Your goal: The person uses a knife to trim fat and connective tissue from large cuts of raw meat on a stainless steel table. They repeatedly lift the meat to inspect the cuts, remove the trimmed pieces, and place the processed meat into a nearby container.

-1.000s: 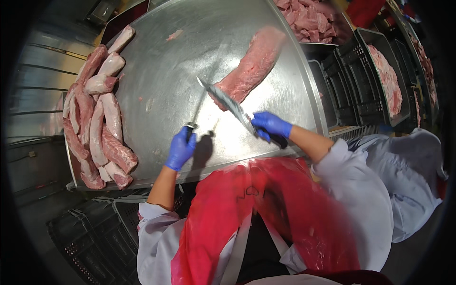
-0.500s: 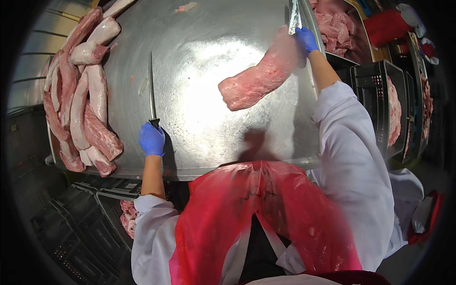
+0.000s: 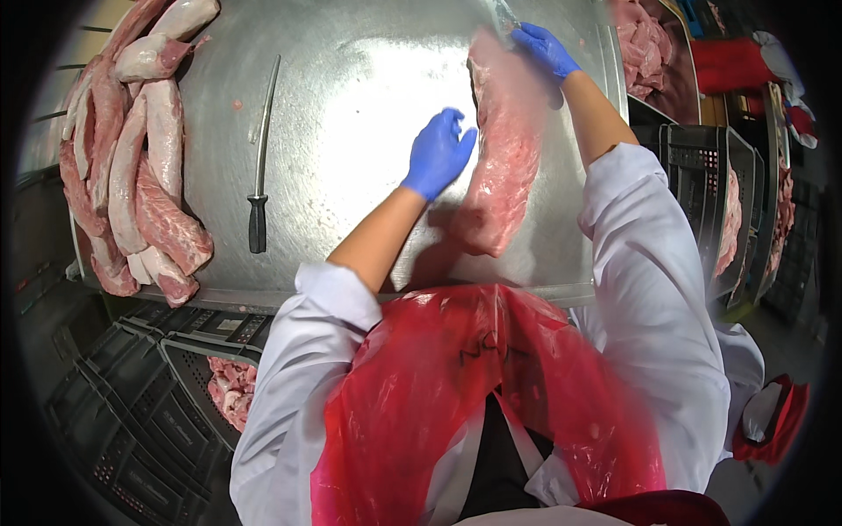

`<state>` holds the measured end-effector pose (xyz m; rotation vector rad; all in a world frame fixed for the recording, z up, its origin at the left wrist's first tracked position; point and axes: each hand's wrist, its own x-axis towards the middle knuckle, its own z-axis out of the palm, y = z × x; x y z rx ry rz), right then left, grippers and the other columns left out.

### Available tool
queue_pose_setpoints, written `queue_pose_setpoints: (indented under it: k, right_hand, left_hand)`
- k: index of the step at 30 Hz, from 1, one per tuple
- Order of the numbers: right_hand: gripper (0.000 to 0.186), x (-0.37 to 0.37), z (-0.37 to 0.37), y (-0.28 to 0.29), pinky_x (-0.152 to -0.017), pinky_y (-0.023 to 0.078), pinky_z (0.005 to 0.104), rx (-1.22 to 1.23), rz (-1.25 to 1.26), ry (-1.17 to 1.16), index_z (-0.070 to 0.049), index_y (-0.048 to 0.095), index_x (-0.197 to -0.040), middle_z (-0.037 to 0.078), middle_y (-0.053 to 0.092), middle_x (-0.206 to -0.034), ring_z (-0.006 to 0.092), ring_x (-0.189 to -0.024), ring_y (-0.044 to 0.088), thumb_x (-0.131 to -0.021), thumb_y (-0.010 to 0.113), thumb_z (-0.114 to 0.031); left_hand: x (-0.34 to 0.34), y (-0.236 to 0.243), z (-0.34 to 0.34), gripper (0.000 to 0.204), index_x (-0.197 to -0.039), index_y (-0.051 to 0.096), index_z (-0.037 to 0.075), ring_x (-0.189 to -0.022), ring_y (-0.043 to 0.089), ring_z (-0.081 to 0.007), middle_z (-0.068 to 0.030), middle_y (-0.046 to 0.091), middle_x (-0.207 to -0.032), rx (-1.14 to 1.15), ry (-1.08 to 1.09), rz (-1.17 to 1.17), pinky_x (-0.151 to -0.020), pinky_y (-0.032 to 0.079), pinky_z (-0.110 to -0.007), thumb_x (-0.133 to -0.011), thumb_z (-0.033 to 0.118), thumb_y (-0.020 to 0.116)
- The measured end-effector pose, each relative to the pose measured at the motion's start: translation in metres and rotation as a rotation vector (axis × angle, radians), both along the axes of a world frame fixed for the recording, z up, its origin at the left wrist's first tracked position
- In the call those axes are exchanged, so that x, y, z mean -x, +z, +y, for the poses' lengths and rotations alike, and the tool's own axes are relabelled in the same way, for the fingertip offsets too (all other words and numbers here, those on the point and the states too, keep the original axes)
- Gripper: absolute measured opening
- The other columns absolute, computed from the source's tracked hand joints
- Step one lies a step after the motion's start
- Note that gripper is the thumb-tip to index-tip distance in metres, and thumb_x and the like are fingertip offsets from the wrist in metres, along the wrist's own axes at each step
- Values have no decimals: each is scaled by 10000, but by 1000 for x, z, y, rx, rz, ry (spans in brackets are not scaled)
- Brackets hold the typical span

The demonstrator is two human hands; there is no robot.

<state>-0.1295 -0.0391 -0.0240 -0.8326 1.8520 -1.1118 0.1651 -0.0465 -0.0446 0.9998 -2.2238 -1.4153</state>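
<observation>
A long piece of pink boneless loin meat (image 3: 504, 167) lies on the metal table, its length running from far to near. Just left of it is my left hand (image 3: 441, 153) in a blue glove, fingers apart and nothing in them. My right hand (image 3: 545, 50), gloved in blue too, grips a knife (image 3: 503, 14) by the loin's far end; the handle is hidden in the fist, and the blade points away, cut off by the picture's upper edge. Farther left, a sharpening steel (image 3: 260, 180) with a black handle rests on the metal.
Several long cuts of meat (image 3: 145, 167) are piled along the left side of the metal table (image 3: 342, 228). At the far right stands a container of meat pieces (image 3: 645, 53), with black crates (image 3: 693, 167) nearer. More crates (image 3: 167, 394) are below the table's left front edge.
My left hand has let go of the sharpening steel and moved right to the loin. The loin has swung round to lie lengthwise from me. My right hand with the knife has shifted slightly left.
</observation>
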Motion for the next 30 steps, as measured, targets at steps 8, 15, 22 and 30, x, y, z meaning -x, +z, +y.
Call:
queue_pose_setpoints:
  k: [8, 15, 22, 30]
  right_hand:
    - [395, -14, 12, 2, -917, 487, 345, 124, -84, 45, 21, 654, -1193, 130, 711, -1050, 214, -988, 649, -993, 563, -307]
    - [482, -100, 37, 16, -800, 531, 475, -159, 787, -116, -79, 457, -1415, 280, 685, -973, 422, -867, 684, -991, 472, -308]
    - [690, -192, 73, 67, -789, 551, 508, -527, 637, 125, -198, 135, -1604, 294, 659, -1080, 441, -843, 686, -978, 423, -152]
    - [789, -229, 62, 58, -779, 542, 493, -641, 665, 60, -160, 52, -1609, 263, 689, -906, 395, -790, 696, -924, 428, -56]
  left_hand:
    - [83, -26, -42, 264, -828, 638, -28, -715, 647, -319, -198, 668, -774, 20, 195, -42, -722, 524, -422, -824, 235, 671]
    - [71, -49, -50, 118, -829, 628, 3, -586, 534, -128, -44, 597, -695, -704, 171, 309, -547, 436, -281, -908, 89, 614]
    - [62, -45, -57, 103, -868, 600, 17, -519, 477, -92, -26, 560, -680, -918, 143, 382, -470, 370, -241, -934, 95, 608]
    - [48, -48, -64, 128, -845, 565, 50, -535, 444, -65, -14, 539, -692, -907, 39, 360, -466, 340, -221, -953, 113, 588]
